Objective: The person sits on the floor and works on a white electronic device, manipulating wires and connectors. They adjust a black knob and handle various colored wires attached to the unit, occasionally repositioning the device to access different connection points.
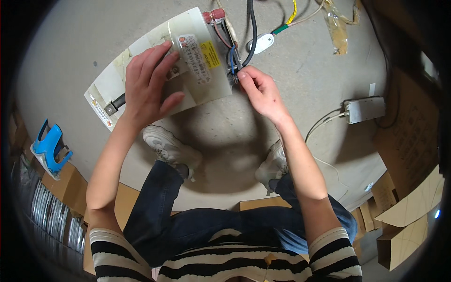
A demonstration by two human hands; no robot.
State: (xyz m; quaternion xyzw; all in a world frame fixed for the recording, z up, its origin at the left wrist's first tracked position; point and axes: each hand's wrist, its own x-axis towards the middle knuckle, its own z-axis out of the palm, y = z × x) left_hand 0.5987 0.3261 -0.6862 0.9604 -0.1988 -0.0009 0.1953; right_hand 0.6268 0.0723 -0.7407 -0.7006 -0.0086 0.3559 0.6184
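A flat cream-white appliance unit [141, 51] lies tilted on the grey floor, with warning stickers and a yellow label on its top. My left hand [150, 84] rests flat on its top, fingers spread. At the unit's right end is a wiring bay [230, 51] with blue, red and black wires and a red fitting [212, 15] at the corner. My right hand [258, 89] pinches something small at the lower end of that bay, by the blue wire. A thick black cable [253, 28] runs up out of the bay.
A white tag [261, 43] and a yellow-green wire [287, 21] lie beyond the unit. A grey metal box [364, 109] with white cords sits at right. Cardboard boxes [404, 141] stand at right, a blue plastic tool [49, 148] at left. My two shoes [171, 149] are below the unit.
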